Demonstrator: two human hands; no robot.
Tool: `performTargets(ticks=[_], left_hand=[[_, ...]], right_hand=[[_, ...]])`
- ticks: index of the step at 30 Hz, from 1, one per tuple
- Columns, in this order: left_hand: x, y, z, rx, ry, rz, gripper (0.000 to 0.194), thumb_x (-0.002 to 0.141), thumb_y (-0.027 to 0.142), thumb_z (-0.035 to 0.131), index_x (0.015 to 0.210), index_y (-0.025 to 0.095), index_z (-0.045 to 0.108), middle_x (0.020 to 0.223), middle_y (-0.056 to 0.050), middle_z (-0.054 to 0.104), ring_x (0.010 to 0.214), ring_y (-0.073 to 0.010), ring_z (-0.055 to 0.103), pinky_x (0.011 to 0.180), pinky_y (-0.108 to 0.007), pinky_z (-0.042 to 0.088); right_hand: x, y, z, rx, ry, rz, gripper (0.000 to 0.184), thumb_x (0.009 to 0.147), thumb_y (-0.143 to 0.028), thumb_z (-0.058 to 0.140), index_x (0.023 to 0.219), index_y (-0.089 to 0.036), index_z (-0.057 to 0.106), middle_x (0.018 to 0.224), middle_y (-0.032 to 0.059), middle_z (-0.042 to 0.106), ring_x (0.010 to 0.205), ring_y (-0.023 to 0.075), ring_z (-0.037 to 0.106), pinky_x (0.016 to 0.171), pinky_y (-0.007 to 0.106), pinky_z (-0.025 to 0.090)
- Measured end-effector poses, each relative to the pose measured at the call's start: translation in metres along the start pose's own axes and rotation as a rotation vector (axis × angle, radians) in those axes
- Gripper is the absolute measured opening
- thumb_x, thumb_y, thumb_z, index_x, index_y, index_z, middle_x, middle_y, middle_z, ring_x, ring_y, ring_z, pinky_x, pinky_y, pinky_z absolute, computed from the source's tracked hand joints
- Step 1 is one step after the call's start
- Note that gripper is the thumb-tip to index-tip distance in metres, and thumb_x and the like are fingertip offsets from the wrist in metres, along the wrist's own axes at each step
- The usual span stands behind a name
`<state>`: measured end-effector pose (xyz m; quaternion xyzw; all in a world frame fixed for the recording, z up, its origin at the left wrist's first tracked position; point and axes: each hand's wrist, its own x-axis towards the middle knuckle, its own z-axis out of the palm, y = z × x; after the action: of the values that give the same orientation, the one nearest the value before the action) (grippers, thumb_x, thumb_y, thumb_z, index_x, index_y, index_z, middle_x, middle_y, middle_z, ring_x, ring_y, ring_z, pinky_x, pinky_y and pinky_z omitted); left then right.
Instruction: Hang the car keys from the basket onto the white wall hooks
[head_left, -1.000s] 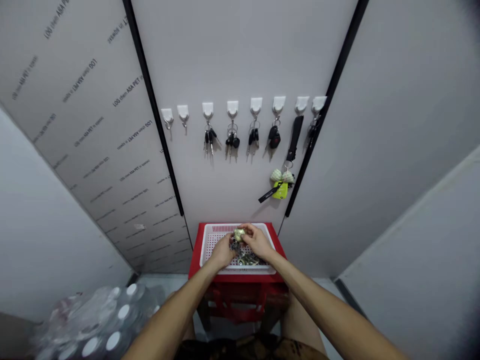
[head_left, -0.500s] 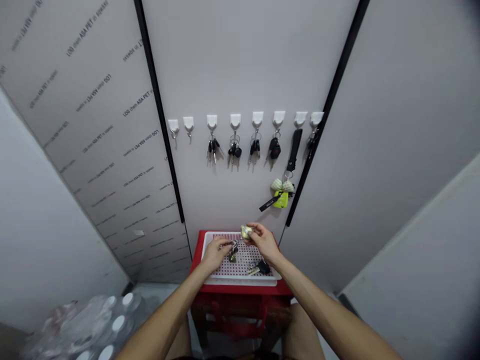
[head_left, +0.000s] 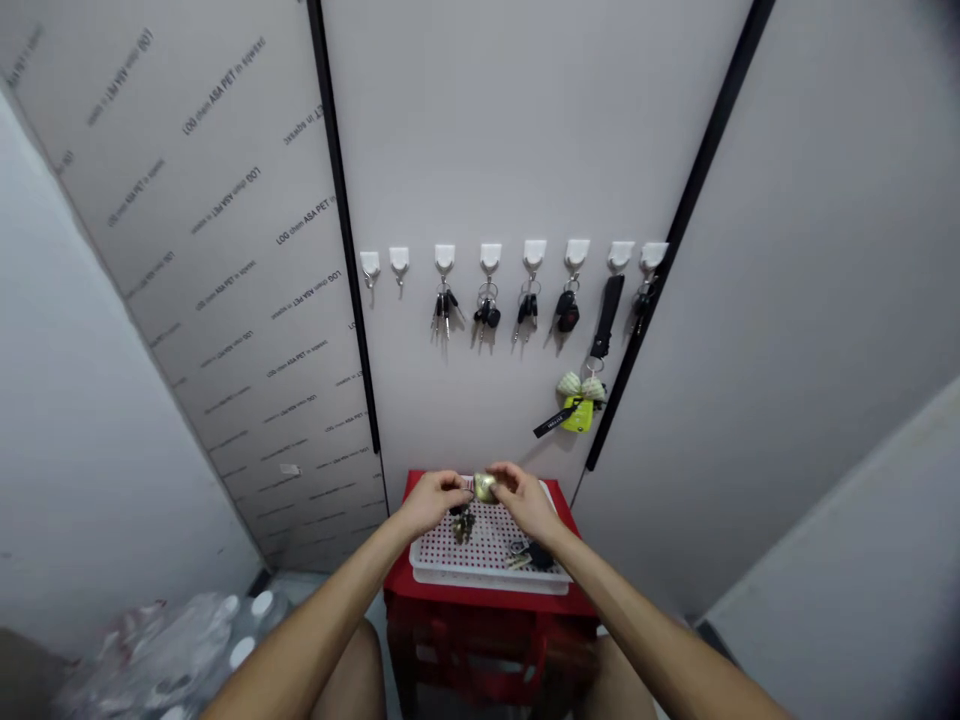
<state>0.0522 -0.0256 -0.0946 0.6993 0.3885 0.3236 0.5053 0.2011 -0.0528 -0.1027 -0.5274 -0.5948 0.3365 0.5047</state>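
Over the white perforated tray (head_left: 491, 578), my left hand (head_left: 435, 502) pinches a key ring, from which a bunch of keys (head_left: 463, 525) dangles. My right hand (head_left: 523, 497) grips a pale gold, rounded object (head_left: 485, 487), perhaps a padlock or a charm; its exact kind is unclear. The two hands are close together, and I cannot tell whether the gold object joins the ring. Below my right hand, another set of keys with a black fob (head_left: 538, 556) lies in the tray.
A red stool (head_left: 480, 598) bears the tray. Ahead, a white wall panel has a row of hooks (head_left: 490, 256); several hold key sets, and the two leftmost hooks (head_left: 399, 262) hold nothing. A yellow-green keychain (head_left: 577, 414) hangs low at right. Bottles in plastic (head_left: 180, 650) stand lower left.
My left hand has lifted the bunch of keys a little off the tray. Both hands have drawn closer together, bringing the gold object toward the ring. The view has shifted slightly.
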Motion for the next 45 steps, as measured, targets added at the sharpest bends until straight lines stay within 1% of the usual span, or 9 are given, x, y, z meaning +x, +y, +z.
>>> performTargets(ticks=[4, 8, 15, 19, 24, 29, 35, 39, 45], left_hand=[[-0.004, 0.008, -0.005, 0.357, 0.038, 0.178, 0.006, 0.057, 0.017, 0.046, 0.054, 0.014, 0.051, 0.058, 0.003, 0.047, 0.058, -0.0083, 0.042, 0.056, -0.02, 0.031], [-0.009, 0.017, -0.009, 0.493, 0.123, 0.251, 0.009, 0.061, 0.018, 0.045, 0.059, 0.016, 0.054, 0.06, 0.002, 0.049, 0.06, -0.0092, 0.043, 0.057, -0.02, 0.031], [-0.014, 0.025, -0.015, 0.58, 0.254, 0.301, 0.013, 0.066, 0.023, 0.041, 0.063, 0.016, 0.052, 0.062, 0.001, 0.047, 0.061, -0.0097, 0.043, 0.057, -0.02, 0.032], [-0.014, 0.021, -0.027, 0.608, 0.194, 0.205, 0.025, 0.068, 0.035, 0.038, 0.062, 0.016, 0.053, 0.061, 0.0, 0.05, 0.061, -0.0117, 0.044, 0.057, -0.022, 0.032], [-0.01, 0.024, -0.04, 0.242, 0.198, 0.204, 0.024, 0.066, 0.031, 0.042, 0.078, 0.015, 0.053, 0.076, -0.002, 0.056, 0.07, -0.0121, 0.048, 0.063, -0.022, 0.036], [-0.003, 0.061, -0.06, -0.108, 0.366, 0.301, 0.025, 0.067, 0.028, 0.038, 0.081, 0.013, 0.053, 0.078, -0.002, 0.057, 0.072, -0.0109, 0.049, 0.068, -0.021, 0.037], [0.021, 0.114, -0.108, 0.018, 0.593, 0.418, 0.02, 0.063, 0.028, 0.044, 0.073, 0.015, 0.055, 0.068, 0.001, 0.057, 0.064, -0.0092, 0.049, 0.061, -0.019, 0.037], [0.045, 0.136, -0.134, 0.082, 0.762, 0.379, 0.022, 0.063, 0.03, 0.044, 0.068, 0.013, 0.057, 0.063, 0.0, 0.057, 0.061, -0.0101, 0.049, 0.057, -0.02, 0.036], [0.067, 0.152, -0.149, 0.132, 0.855, 0.289, 0.021, 0.063, 0.028, 0.044, 0.068, 0.014, 0.059, 0.066, -0.002, 0.059, 0.061, -0.0114, 0.05, 0.057, -0.021, 0.037]], right_hand=[[-0.005, -0.015, 0.006, -0.17, -0.21, -0.173, 0.021, 0.06, -0.016, 0.046, 0.079, -0.016, 0.053, 0.081, 0.0031, 0.055, 0.078, 0.0131, 0.048, 0.074, 0.027, 0.035], [-0.003, -0.023, 0.018, -0.101, -0.324, -0.105, 0.014, 0.063, -0.018, 0.044, 0.073, -0.013, 0.051, 0.064, -0.0001, 0.053, 0.061, 0.0098, 0.047, 0.059, 0.023, 0.037], [0.005, -0.029, 0.026, -0.037, -0.196, -0.055, 0.009, 0.061, -0.021, 0.044, 0.056, -0.014, 0.046, 0.049, -0.0045, 0.043, 0.049, 0.0066, 0.039, 0.049, 0.019, 0.032], [0.011, -0.044, 0.021, 0.049, -0.175, 0.021, 0.009, 0.061, -0.023, 0.046, 0.057, -0.015, 0.044, 0.044, -0.0054, 0.045, 0.042, 0.0067, 0.042, 0.046, 0.02, 0.035], [0.026, -0.081, 0.023, 0.079, -0.178, -0.005, 0.008, 0.06, -0.022, 0.048, 0.058, -0.015, 0.045, 0.041, -0.0058, 0.047, 0.039, 0.007, 0.045, 0.042, 0.019, 0.038], [0.053, -0.137, 0.037, 0.131, -0.097, -0.065, 0.005, 0.06, -0.015, 0.048, 0.056, -0.015, 0.045, 0.038, -0.0056, 0.048, 0.036, 0.0061, 0.046, 0.041, 0.018, 0.04], [0.102, -0.191, 0.059, 0.265, 0.008, -0.168, 0.008, 0.063, -0.009, 0.045, 0.058, -0.014, 0.043, 0.041, -0.0055, 0.048, 0.037, 0.0061, 0.048, 0.042, 0.02, 0.045], [0.13, -0.212, 0.07, 0.279, 0.092, -0.218, 0.007, 0.064, -0.008, 0.044, 0.064, -0.015, 0.042, 0.044, -0.0055, 0.047, 0.039, 0.0065, 0.05, 0.043, 0.021, 0.046], [0.156, -0.22, 0.079, 0.163, 0.229, -0.287, 0.011, 0.064, -0.005, 0.041, 0.067, -0.015, 0.045, 0.048, -0.004, 0.049, 0.044, 0.0077, 0.052, 0.046, 0.022, 0.046]])
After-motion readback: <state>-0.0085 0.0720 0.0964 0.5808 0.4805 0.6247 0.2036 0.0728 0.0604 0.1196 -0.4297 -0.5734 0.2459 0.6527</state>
